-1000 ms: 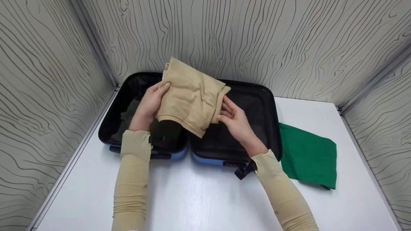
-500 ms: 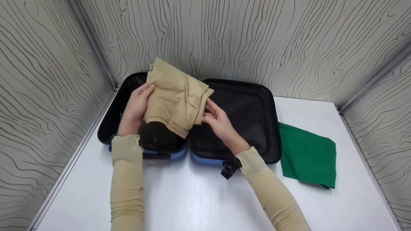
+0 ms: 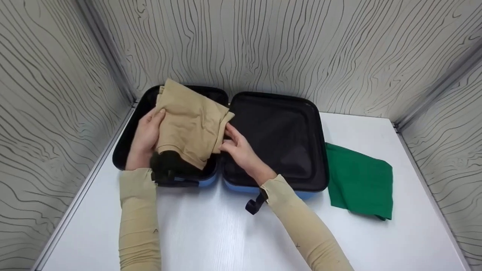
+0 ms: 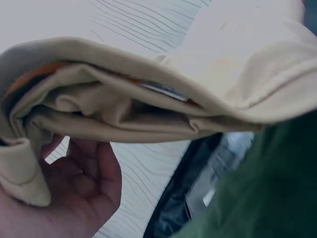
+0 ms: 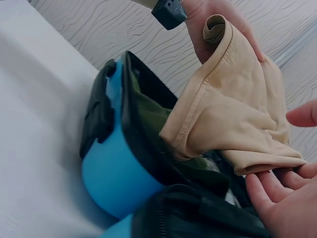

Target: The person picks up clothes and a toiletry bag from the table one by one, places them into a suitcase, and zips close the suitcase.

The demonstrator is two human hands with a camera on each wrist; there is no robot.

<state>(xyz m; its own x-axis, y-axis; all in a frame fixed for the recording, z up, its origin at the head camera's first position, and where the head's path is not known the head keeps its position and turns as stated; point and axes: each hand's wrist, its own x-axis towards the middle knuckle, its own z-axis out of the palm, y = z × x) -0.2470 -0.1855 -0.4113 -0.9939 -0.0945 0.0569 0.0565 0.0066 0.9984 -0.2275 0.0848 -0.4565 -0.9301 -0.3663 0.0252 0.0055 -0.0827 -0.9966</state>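
Two edge grips presumably hold the folds together, the left hand (image 3: 145, 132) grasping a folded beige garment (image 3: 190, 126) above the left half of the open blue suitcase (image 3: 276, 141), the right hand (image 3: 241, 149) grasping the garment's opposite edge, with folded green cloth (image 3: 359, 181) lying right of the suitcase.

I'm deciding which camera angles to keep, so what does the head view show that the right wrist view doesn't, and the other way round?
Only the head view shows the green cloth beside the open suitcase and the right sleeve. Only the right wrist view clearly shows zipper teeth along the suitcase's rim. Both show the beige garment, the left hand and right hand on it, and the suitcase's blue shell.
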